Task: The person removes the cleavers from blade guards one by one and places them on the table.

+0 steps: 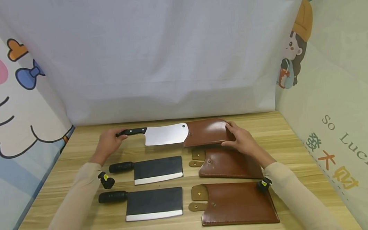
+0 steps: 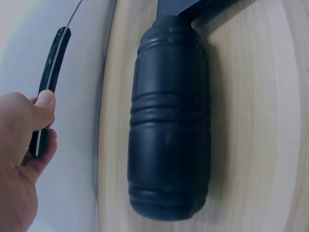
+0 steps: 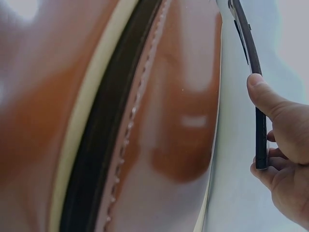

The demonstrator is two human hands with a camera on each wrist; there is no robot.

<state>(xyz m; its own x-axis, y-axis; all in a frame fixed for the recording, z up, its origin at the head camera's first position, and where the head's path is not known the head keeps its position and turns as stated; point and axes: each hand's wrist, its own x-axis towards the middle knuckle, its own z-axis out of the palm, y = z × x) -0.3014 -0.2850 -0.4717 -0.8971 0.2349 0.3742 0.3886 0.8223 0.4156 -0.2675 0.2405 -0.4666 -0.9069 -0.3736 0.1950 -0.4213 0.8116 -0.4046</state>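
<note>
At the back of the table, my left hand (image 1: 109, 141) pinches the black riveted handle (image 2: 48, 77) of a cleaver with a bright silver blade (image 1: 164, 134). The far end of that blade, with a small hole near its upper corner, meets the left edge of a brown leather sheath (image 1: 206, 132). Whether any of the blade is inside cannot be told. My right hand (image 1: 243, 139) grips the sheath's right end, thumb on one side and fingers on the other; in the right wrist view this sheath (image 3: 260, 121) appears edge-on.
Two dark cleavers, one farther (image 1: 158, 168) and one nearer (image 1: 154, 201), lie on the wooden table (image 1: 79, 148), handles leftward. Right of them lie two brown sheaths, one farther (image 1: 228, 164) and one nearer (image 1: 238, 202), with snap straps. A white cloth (image 1: 168, 60) hangs behind.
</note>
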